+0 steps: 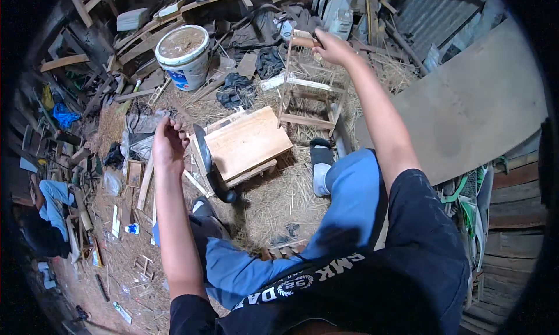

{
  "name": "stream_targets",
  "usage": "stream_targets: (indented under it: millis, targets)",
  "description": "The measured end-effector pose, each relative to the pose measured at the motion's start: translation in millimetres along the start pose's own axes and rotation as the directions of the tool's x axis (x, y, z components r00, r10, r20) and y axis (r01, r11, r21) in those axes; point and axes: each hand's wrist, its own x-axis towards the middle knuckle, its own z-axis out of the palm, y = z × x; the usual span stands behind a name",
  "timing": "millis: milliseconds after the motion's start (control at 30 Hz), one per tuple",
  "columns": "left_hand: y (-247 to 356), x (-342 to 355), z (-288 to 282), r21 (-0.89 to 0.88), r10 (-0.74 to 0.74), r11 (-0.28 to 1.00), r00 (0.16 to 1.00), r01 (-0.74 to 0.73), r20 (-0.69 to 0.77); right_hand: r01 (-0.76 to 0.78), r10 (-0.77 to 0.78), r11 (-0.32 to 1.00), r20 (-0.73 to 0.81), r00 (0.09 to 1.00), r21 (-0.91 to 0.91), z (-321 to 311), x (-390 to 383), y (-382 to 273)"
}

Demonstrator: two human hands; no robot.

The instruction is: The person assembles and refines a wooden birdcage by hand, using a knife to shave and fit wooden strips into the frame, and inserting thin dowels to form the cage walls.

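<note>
My right hand [333,48] is stretched far forward, its fingers closed at the dark end of a short brown wooden handle [305,42]. What that handle belongs to is too small to make out. It lies at the top of a small ladder-like wooden frame [311,84]. My left hand [170,142] is raised in the air, fingers loosely curled and apart, with nothing visible in it. Beside it, a dark curved tool with a black grip [205,154] leans against the left side of a low wooden block or bench [247,142] between my feet.
A white bucket [185,67] with a brown-crusted top stands at the back left. On the right leans a large grey-brown board [466,96]. Straw, scrap wood and dark cloth [236,90] litter the ground. Another person in blue trousers [55,204] sits at the far left.
</note>
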Motion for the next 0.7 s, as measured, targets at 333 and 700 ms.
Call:
stream_targets:
  millis: [333, 700]
  targets:
    - [-10.6, 30.3, -0.9, 0.056, -0.010, 0.998, 1.000, 0.011, -0.020, 0.069, -0.069, 0.992, -0.002, 0.998, 0.108, 25.8, 37.1, 23.6]
    - [-13.0, 30.5, 6.0, 0.121, -0.020, 0.992, 0.999, 0.024, -0.030, 0.164, -0.172, 0.985, 0.201, 0.964, 0.056, 172.0, -30.5, 1.5]
